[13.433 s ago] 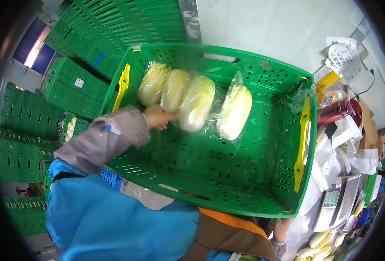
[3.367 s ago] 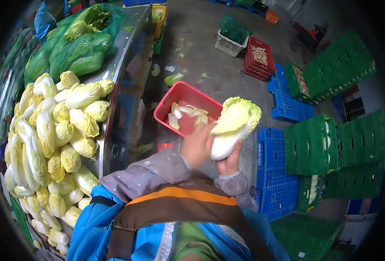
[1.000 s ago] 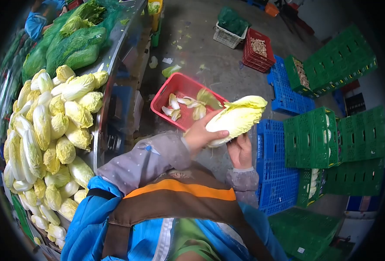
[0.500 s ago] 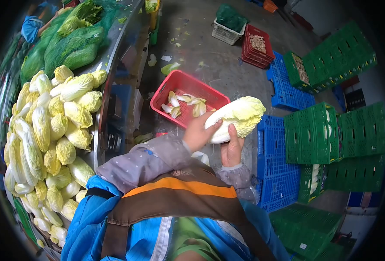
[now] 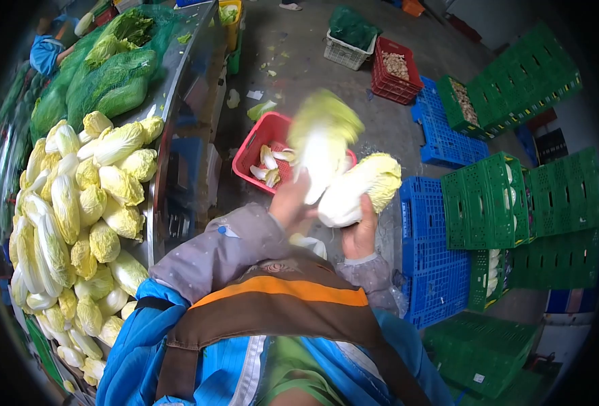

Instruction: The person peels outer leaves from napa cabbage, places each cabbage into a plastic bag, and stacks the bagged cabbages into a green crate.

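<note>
Head view, hands close to the apron (image 5: 275, 304). Right hand (image 5: 359, 233) cups the cabbage (image 5: 355, 193) from below and the side, thumb up along it; it lies tilted, pale butt toward the left hand (image 5: 288, 205), leafy end away. Left fingers pinch the base of a broad leaf (image 5: 325, 145), which stands up beside the cabbage, over part of the red bin (image 5: 245, 159). Motion blur there: cannot tell whether the leaf is wholly free of the head, nor how each fingertip sits.

Risks, as judged. The right hand alone seems to bear the head; smooth, perhaps damp ribs could let it roll off the palm, and the floor (image 5: 282, 81) lies below. If the leaf is attached, a hard tug could twist the head out of that hold or tear the rib, leaving a stub. Gripped only at its base, the leaf is top-heavy and may flop or snap. Released too soon, it could miss the bin; scraps (image 5: 262, 109) lie on the floor just beyond it, a slipping hazard underfoot. Squeezing harder might bruise the outer ribs.
</note>
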A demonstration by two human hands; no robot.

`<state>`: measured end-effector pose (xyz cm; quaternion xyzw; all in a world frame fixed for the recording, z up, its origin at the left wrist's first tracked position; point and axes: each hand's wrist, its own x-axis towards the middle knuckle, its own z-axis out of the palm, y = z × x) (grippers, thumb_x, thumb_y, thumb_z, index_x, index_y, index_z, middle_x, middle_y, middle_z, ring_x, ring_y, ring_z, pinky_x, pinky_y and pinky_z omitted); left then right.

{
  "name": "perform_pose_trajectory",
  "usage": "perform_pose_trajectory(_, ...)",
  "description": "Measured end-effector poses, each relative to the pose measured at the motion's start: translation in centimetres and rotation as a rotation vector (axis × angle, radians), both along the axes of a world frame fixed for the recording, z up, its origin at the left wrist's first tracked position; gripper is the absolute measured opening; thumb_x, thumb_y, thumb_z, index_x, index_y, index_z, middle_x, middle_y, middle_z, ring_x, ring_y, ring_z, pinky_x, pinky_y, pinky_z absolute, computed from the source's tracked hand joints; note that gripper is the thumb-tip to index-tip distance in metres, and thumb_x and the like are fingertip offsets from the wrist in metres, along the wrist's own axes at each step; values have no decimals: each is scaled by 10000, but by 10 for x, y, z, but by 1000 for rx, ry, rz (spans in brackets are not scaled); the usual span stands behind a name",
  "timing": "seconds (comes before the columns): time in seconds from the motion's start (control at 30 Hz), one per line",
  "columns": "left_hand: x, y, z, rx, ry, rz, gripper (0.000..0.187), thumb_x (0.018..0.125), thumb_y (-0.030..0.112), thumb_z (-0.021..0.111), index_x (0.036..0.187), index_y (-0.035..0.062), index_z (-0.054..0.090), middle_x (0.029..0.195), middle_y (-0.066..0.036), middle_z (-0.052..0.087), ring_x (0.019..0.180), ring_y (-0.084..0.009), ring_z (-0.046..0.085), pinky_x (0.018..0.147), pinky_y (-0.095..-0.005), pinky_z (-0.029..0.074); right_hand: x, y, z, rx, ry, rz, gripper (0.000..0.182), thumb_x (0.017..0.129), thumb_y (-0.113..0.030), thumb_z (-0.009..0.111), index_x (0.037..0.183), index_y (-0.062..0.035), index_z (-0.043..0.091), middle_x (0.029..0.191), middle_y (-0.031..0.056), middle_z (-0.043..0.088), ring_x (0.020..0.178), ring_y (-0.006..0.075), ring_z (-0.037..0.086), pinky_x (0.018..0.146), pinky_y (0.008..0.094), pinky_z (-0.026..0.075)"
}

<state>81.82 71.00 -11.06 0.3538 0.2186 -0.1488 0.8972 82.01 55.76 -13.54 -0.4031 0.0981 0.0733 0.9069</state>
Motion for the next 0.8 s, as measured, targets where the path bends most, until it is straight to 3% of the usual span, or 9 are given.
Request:
perform_pose_trajectory(0.17, 46, 4, -17, 161, 18, -32, 319, 940, 250, 455, 1133, -4, 436, 978, -122, 598, 883, -235, 631, 715, -347, 555, 10, -13, 2, 220, -91, 194, 673, 809, -343, 603, 1324, -20, 315, 1255, 148, 467, 1190, 299, 446, 998, 427, 389)
perform_pose_trajectory(0.27, 75, 20, -64, 84, 100, -162, 503, 889, 341, 539, 1229, 12, 370, 1093, -133, 550, 993, -259, 584, 688, -358, 555, 16, -17, 2, 320, -112, 158, 653, 792, -274, 592, 1325, -19, 314, 1252, 150, 470, 1188, 307, 448, 1004, 424, 386)
perform_pose_trajectory(0.37, 36, -4, -2, 547, -236, -337, 821, 812, 381, 627, 1386, 31, 155, 1236, -135, 473, 1092, -288, 522, 712, -386, 547, 26, -20, 0, 305, -201, 186, 613, 781, -199, 564, 1318, -20, 330, 1251, 143, 471, 1170, 297, 457, 1006, 410, 381)
perform_pose_trajectory(0.4, 29, -17, -10, 843, -559, -321, 856, 774, 372, 670, 1392, 31, 185, 1249, -154, 476, 1125, -292, 504, 762, -384, 524, 24, -22, -6, 255, -222, 190, 599, 773, -167, 551, 1315, -21, 338, 1255, 136, 469, 1166, 288, 455, 1011, 405, 371)
perform_pose_trajectory(0.47, 16, -30, -10, 1178, -919, -23, 805, 736, 424, 697, 1301, -27, 344, 1147, -230, 535, 1014, -335, 572, 767, -393, 478, 23, -28, -15, 163, -141, 237, 619, 774, -206, 600, 1311, -30, 348, 1273, 114, 453, 1178, 267, 431, 1031, 403, 332)
perform_pose_trajectory(0.57, 6, -23, 5, 1260, -828, -120, 611, 806, 367, 630, 1227, -27, 426, 1092, -262, 548, 896, -382, 596, 748, -412, 479, 20, -15, -9, 266, -203, 250, 638, 784, -275, 630, 1307, -37, 353, 1281, 98, 448, 1191, 258, 420, 1034, 413, 321)
perform_pose_trajectory(0.67, 7, -22, -2, 1185, -868, -28, 479, 868, 319, 550, 1196, -15, 450, 1022, -266, 570, 801, -421, 594, 715, -421, 486, 17, -6, -1, 135, -179, 114, 671, 788, -369, 634, 1304, -40, 358, 1274, 94, 457, 1178, 262, 437, 1019, 415, 342)
perform_pose_trajectory(0.73, 7, -17, -4, 1012, -604, -204, 435, 906, 318, 495, 1202, 4, 451, 1016, -241, 594, 735, -366, 629, 651, -397, 497, 18, -5, 6, 306, -152, 137, 667, 792, -382, 616, 1304, -39, 361, 1261, 103, 472, 1156, 274, 462, 1002, 422, 365)
perform_pose_trajectory(0.8, 10, -12, 6, 246, -196, -43, 428, 962, 320, 392, 1286, 40, 411, 946, -94, 639, 558, -132, 596, 529, -243, 492, 20, -10, 8, 450, -157, 217, 685, 775, -378, 617, 1309, -38, 354, 1249, 125, 480, 1150, 290, 472, 1001, 428, 371)
